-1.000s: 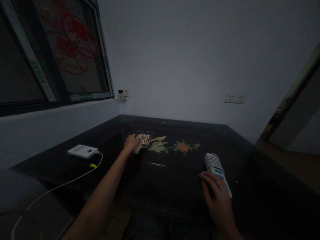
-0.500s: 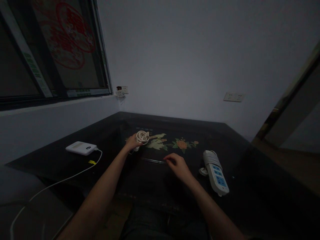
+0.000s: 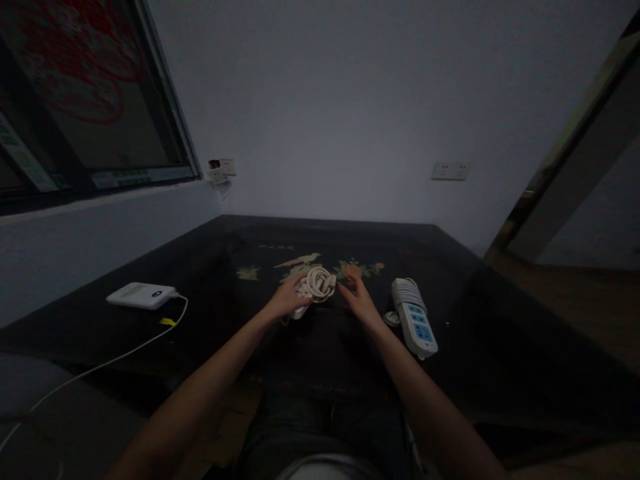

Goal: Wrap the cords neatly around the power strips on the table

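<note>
My left hand is closed round a bundle of coiled white power cord, held over the middle of the table. A white block-like piece shows under the coil by my thumb; most of it is hidden by my hand. Just right of the coil is my right hand, fingers apart and curved towards the cord, holding nothing. Further right lies a white power strip with blue socket faces and its own cord wound round the far end.
On the left of the dark glossy table lies a white power bank, its white cable running over the front edge past a yellow tag. Wall sockets sit on the wall behind, and a window is at the left.
My left hand has carried the coiled cord to the right, nearer the middle. My right hand has reached forward beside it and its fingers have spread. The view has shifted slightly.
</note>
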Tool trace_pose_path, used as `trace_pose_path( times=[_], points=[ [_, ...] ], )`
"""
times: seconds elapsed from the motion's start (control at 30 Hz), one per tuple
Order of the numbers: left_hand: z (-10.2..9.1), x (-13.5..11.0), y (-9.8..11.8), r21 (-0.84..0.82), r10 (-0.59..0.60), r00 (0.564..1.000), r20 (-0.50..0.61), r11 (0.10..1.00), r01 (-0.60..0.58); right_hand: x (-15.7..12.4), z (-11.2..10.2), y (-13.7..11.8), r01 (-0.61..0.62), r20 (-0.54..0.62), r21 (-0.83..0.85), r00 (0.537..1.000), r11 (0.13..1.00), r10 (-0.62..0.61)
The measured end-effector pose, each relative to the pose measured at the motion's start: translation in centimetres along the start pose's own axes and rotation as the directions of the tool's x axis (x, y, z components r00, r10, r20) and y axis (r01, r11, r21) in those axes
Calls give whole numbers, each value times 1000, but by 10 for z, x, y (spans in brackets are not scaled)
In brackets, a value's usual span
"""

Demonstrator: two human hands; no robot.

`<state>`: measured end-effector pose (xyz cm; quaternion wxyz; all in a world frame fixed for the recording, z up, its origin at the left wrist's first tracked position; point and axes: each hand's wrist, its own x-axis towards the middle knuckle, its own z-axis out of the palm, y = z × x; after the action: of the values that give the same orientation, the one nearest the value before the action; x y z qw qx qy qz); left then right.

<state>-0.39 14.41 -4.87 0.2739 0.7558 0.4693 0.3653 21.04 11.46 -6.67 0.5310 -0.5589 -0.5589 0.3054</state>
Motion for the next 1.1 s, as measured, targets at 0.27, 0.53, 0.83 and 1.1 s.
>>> trace_pose_path(
  times=[0.27, 0.53, 0.83, 1.1],
  points=[
    [45, -74, 38, 81, 3, 999, -54, 997, 1, -19, -18, -11, -1, 179, -46, 984, 999, 10],
    [66, -127, 71, 74, 50, 999, -14, 996, -49, -70, -47, -19, 106, 175, 7, 979, 994, -106],
    [38, -141, 75, 87, -12, 1000, 13, 996, 11, -133, -43, -8, -38, -113, 259, 991, 965, 69],
    [16, -128, 79, 14, 14, 998, -66, 1000, -13, -134, -45, -9, -23, -137, 213, 989, 977, 53]
  ],
)
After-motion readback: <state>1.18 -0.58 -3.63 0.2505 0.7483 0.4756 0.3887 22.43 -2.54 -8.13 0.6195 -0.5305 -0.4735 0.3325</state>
